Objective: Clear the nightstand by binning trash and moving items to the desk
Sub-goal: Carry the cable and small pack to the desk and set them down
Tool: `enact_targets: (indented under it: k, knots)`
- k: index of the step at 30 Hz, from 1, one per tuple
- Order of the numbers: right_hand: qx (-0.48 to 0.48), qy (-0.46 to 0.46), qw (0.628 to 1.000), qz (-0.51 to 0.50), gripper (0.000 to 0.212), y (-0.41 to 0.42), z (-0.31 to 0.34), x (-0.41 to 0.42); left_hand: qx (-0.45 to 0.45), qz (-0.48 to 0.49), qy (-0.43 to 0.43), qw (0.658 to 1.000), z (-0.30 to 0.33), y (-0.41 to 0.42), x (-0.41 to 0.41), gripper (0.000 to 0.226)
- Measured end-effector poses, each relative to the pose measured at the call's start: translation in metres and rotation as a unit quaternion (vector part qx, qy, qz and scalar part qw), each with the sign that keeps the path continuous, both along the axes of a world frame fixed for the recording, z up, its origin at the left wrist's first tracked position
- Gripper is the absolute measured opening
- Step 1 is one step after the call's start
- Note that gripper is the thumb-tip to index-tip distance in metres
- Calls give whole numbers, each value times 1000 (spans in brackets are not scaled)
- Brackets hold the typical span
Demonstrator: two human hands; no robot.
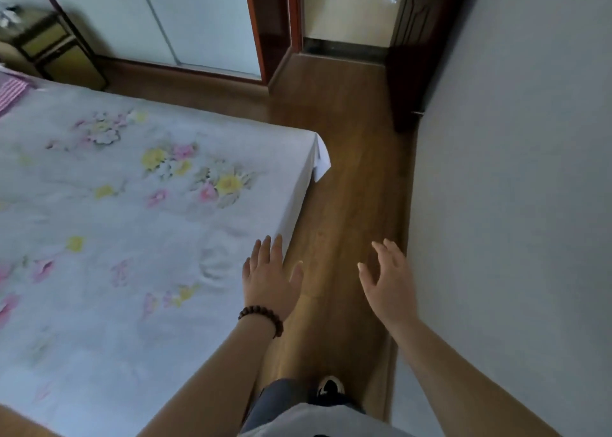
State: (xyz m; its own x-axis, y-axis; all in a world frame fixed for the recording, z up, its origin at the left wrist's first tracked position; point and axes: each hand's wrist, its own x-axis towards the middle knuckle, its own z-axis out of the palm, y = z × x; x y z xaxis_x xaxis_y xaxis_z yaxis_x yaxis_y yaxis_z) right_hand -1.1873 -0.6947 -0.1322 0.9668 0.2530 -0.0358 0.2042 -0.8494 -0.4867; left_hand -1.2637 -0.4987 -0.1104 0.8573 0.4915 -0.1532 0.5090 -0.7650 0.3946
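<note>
The nightstand (56,47), dark-framed with yellowish drawers, stands at the far left beyond the bed, with something white and blurred (8,14) on its top. My left hand (270,276), with a bead bracelet on the wrist, is stretched forward over the bed's right edge, fingers apart and holding nothing. My right hand (385,281) is held out over the wooden floor, fingers spread and holding nothing. No bin and no desk are in view.
A bed with a pale floral sheet (132,221) fills the left. A narrow strip of wooden floor (347,188) runs between bed and grey wall (513,204) towards an open doorway (344,22). A wardrobe with sliding doors (165,19) stands at the back.
</note>
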Motion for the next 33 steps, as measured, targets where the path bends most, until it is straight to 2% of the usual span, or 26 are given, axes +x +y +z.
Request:
enact_targets:
  k: [8, 12, 15, 24, 28, 33]
  knots:
    - [2, 1, 1000, -8, 55, 29, -4, 155, -4, 4, -23, 1000, -7, 38, 163, 67]
    - [8, -3, 1000, -28, 54, 60, -17, 260, 1, 7, -35, 999, -27, 75, 270, 68]
    - [-2, 0, 1000, -2, 54, 94, -19, 348, -2, 15, -27, 1000, -33, 111, 358, 67]
    - [-15, -22, 1000, 9, 54, 169, 32, 591, 1, 31, -31, 999, 7, 189, 569, 67]
    - [-11, -9, 999, 38, 53, 198, 32, 669, -10, 60, -46, 997, 8, 215, 644, 66]
    - [-2, -13, 995, 101, 52, 243, 16, 791, 0, 150, -57, 987, -6, 250, 738, 67]
